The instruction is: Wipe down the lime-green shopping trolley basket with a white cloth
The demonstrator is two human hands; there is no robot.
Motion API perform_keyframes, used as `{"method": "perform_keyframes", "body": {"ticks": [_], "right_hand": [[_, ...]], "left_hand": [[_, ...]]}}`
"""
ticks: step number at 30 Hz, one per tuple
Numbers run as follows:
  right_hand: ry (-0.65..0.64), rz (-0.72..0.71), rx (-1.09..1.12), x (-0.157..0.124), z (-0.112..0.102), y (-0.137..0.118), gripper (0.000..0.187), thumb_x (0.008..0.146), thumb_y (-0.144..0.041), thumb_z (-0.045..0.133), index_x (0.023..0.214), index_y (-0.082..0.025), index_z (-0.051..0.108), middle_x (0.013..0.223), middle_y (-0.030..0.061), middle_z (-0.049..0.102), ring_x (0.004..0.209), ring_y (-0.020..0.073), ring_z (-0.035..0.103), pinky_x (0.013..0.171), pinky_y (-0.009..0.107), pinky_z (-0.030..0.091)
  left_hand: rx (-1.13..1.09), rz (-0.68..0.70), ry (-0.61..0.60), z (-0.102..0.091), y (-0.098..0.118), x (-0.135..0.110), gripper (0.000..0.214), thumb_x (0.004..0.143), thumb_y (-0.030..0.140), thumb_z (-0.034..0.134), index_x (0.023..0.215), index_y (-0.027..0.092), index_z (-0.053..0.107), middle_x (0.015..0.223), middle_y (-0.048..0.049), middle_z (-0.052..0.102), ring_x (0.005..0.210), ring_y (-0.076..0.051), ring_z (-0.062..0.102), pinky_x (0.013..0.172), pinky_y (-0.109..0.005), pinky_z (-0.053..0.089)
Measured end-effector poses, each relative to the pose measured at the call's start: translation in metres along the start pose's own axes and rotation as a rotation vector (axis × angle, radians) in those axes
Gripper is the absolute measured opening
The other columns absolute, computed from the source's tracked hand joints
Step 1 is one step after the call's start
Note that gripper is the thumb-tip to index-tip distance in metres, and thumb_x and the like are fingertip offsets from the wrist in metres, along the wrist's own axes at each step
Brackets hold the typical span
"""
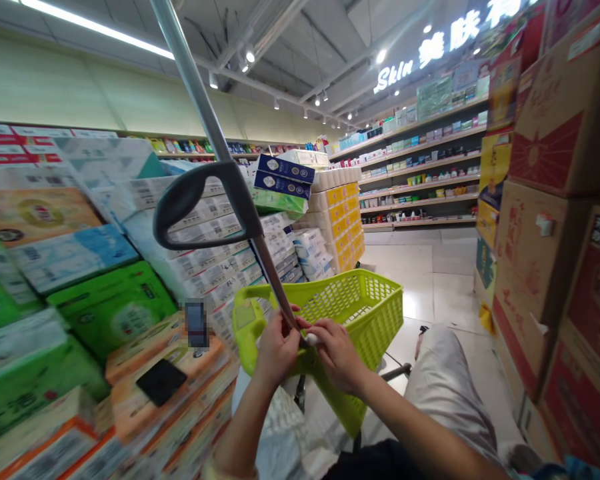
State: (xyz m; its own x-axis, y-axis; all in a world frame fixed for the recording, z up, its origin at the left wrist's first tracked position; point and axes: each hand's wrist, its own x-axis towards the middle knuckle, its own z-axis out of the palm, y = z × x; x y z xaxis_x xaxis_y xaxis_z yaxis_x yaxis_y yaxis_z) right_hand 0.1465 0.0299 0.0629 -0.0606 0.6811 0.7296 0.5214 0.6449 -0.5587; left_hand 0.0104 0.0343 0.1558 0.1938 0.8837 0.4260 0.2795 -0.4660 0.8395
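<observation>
A lime-green plastic shopping basket (375, 300) on a wheeled trolley stands in front of me. A long metal pole (200, 100) with a dark grey loop handle (180, 197) rises from its near rim up past the camera. My left hand (276, 347) is closed round the base of the pole. My right hand (337, 353) pinches something small and white at the same spot, and the two hands touch. My knee in light trousers (445, 380) shows to the right of the basket.
Stacks of tissue and paper packs (95, 293) fill the left side, with a dark phone-like object (161, 381) lying on an orange pack. Brown cartons (555, 220) are piled on the right. The tiled aisle (430, 267) runs ahead to stocked shelves (420, 173).
</observation>
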Motion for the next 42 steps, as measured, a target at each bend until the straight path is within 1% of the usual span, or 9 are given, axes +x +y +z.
{"method": "perform_keyframes", "body": {"ticks": [4,8,15,21,25,28,32,35,42], "right_hand": [[0.011,0.030,-0.091,-0.007,-0.002,0.006,0.037,0.083,-0.010,0.048,0.116,-0.023,0.060,0.111,0.0086,0.057,0.105,0.0234,0.054,0.093,0.043,0.042],[0.030,0.029,-0.080,-0.011,0.000,0.006,0.045,0.085,-0.010,0.046,0.126,-0.025,0.054,0.110,0.0086,0.060,0.103,0.0239,0.055,0.093,0.044,0.043],[0.083,0.018,0.127,-0.003,0.010,-0.008,0.051,0.082,-0.013,0.048,0.132,-0.023,0.047,0.111,0.0078,0.066,0.106,0.0244,0.058,0.098,0.046,0.043],[0.032,0.016,0.090,-0.005,0.009,-0.011,0.049,0.083,-0.016,0.049,0.132,-0.021,0.046,0.119,0.0101,0.064,0.112,0.0255,0.058,0.100,0.048,0.042],[0.094,0.017,-0.073,-0.001,-0.011,-0.021,0.061,0.079,-0.027,0.060,0.137,-0.020,0.041,0.145,0.0139,0.040,0.141,0.0340,0.026,0.111,0.057,0.026],[0.174,-0.005,-0.214,0.013,-0.033,-0.040,0.067,0.075,-0.033,0.067,0.138,-0.026,0.043,0.157,0.0081,0.018,0.145,0.0383,0.002,0.112,0.063,0.014],[0.258,-0.109,-0.298,0.031,-0.054,-0.066,0.038,0.073,-0.032,0.073,0.111,-0.035,0.065,0.155,-0.0061,0.023,0.145,0.0366,-0.009,0.113,0.065,0.007],[0.295,-0.161,-0.302,0.037,-0.057,-0.076,0.014,0.075,-0.028,0.073,0.088,-0.034,0.071,0.152,-0.0108,0.029,0.146,0.0346,-0.008,0.113,0.064,0.004],[0.259,-0.212,-0.267,0.032,-0.053,-0.079,0.012,0.075,-0.020,0.073,0.078,-0.032,0.072,0.149,-0.0090,0.035,0.146,0.0342,0.002,0.112,0.065,0.004]], "left_hand": [[0.209,0.048,0.082,-0.002,-0.003,-0.003,0.042,0.071,0.024,0.058,0.110,0.021,0.044,0.089,-0.0029,0.069,0.087,-0.020,0.068,0.084,-0.037,0.050],[0.455,-0.062,0.155,0.001,0.004,-0.011,0.043,0.071,0.027,0.064,0.107,0.023,0.041,0.093,-0.0045,0.070,0.087,-0.025,0.069,0.077,-0.038,0.050],[0.603,-0.157,0.092,-0.003,0.002,-0.018,0.044,0.067,0.033,0.070,0.100,0.025,0.043,0.092,-0.0037,0.071,0.081,-0.027,0.069,0.067,-0.034,0.045],[0.696,-0.156,0.088,-0.002,-0.001,-0.018,0.037,0.072,0.035,0.067,0.100,0.024,0.044,0.094,-0.0062,0.071,0.088,-0.029,0.068,0.068,-0.034,0.044],[0.742,-0.202,0.111,0.000,0.002,-0.020,0.036,0.074,0.034,0.068,0.099,0.024,0.045,0.095,-0.0053,0.072,0.086,-0.028,0.069,0.067,-0.034,0.044],[0.777,-0.231,0.086,-0.001,0.002,-0.020,0.037,0.075,0.029,0.067,0.104,0.023,0.045,0.100,-0.0040,0.071,0.090,-0.023,0.069,0.070,-0.031,0.045],[0.830,-0.275,0.076,-0.003,0.003,-0.019,0.040,0.078,0.031,0.064,0.110,0.023,0.042,0.096,-0.0030,0.072,0.088,-0.023,0.070,0.070,-0.030,0.046],[0.910,-0.317,0.101,-0.001,0.005,-0.018,0.040,0.079,0.037,0.064,0.109,0.022,0.043,0.095,-0.0058,0.071,0.086,-0.024,0.070,0.067,-0.031,0.047],[1.000,-0.363,0.079,0.000,0.011,-0.017,0.040,0.080,0.037,0.062,0.110,0.018,0.043,0.095,-0.0105,0.071,0.089,-0.030,0.069,0.067,-0.034,0.047]]}}
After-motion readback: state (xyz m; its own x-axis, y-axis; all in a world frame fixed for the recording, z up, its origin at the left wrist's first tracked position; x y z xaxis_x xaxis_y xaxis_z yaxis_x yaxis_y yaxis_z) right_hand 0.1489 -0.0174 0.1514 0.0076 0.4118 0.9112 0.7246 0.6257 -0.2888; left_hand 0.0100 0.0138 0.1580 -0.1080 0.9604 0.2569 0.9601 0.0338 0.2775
